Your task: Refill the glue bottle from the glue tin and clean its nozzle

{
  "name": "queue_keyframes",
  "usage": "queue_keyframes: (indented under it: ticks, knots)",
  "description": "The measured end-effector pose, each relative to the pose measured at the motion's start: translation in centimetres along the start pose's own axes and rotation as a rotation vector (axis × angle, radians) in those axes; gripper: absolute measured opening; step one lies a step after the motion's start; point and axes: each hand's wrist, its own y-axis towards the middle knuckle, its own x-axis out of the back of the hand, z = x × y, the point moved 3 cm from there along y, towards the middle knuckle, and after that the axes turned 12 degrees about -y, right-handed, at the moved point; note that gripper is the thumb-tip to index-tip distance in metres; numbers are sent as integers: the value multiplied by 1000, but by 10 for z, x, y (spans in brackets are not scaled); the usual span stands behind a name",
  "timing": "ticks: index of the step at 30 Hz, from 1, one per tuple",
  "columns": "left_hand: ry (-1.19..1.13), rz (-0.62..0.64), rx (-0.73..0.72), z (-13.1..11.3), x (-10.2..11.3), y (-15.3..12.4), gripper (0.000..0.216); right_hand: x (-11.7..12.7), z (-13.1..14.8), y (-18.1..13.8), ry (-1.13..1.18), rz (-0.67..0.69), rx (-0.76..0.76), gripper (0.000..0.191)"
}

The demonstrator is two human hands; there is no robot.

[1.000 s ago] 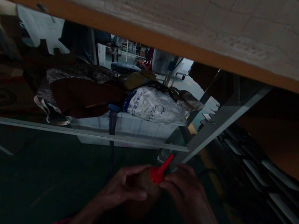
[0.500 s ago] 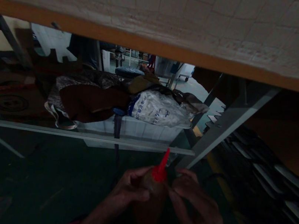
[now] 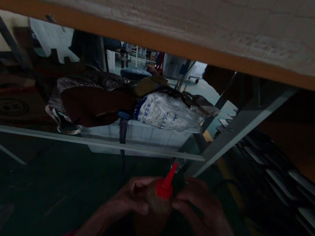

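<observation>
A brownish squeeze bottle point(image 3: 152, 217) with a red nozzle cap point(image 3: 165, 187) stands nearly upright at the lower middle, its tip leaning slightly right. My left hand point(image 3: 130, 196) is closed round the bottle's left side, just below the cap, with the thumb on the near face. At the bottle's right shoulder is my right hand point(image 3: 205, 210), its thumb and forefinger pinched together close to the surface. Whatever lies between those fingertips is too dark and small to name. The bottle's lower end fades into shadow.
Above my hands runs a table edge point(image 3: 168, 42). A metal crossbar point(image 3: 97, 143) and slanted leg point(image 3: 241, 128) stand below it. Behind them, a white bin point(image 3: 149, 134) carries cloth and a plastic bag point(image 3: 165, 113). Stacked dark parts point(image 3: 280, 183) lie at right.
The bottle and my left hand have shifted slightly left and down. My right hand has come nearer the bottle's side, its pinch still closed.
</observation>
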Motion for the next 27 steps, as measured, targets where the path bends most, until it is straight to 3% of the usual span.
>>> queue_keyframes:
  ticks: [3, 6, 10, 13, 16, 20, 23, 27]
  knots:
    - [142, 65, 24, 0, 3, -2, 72, -3, -3, -4, 21, 148, -60, 26]
    - [246, 120, 6, 1, 3, -2, 67, -9, -5, -7, 144, 251, -115, 24]
    - [143, 51, -83, 0, 0, 1, 65, -6, -5, -6, 236, 83, -145, 17]
    - [58, -32, -137, -3, -1, 2, 71, 7, -3, -6, 337, -84, -144, 23]
    - [111, -58, -237, -8, 2, 1, 72, 18, 3, -5, 403, -118, -92, 25]
    - [218, 37, -271, -10, 2, 1, 69, 9, 9, -5, 229, -31, -70, 24]
    - [308, 91, -242, -11, 1, -1, 65, -1, 7, -8, 109, 28, -137, 26]
    - [364, 179, -205, -11, 2, -3, 66, -11, 0, -11, 213, 227, -297, 33]
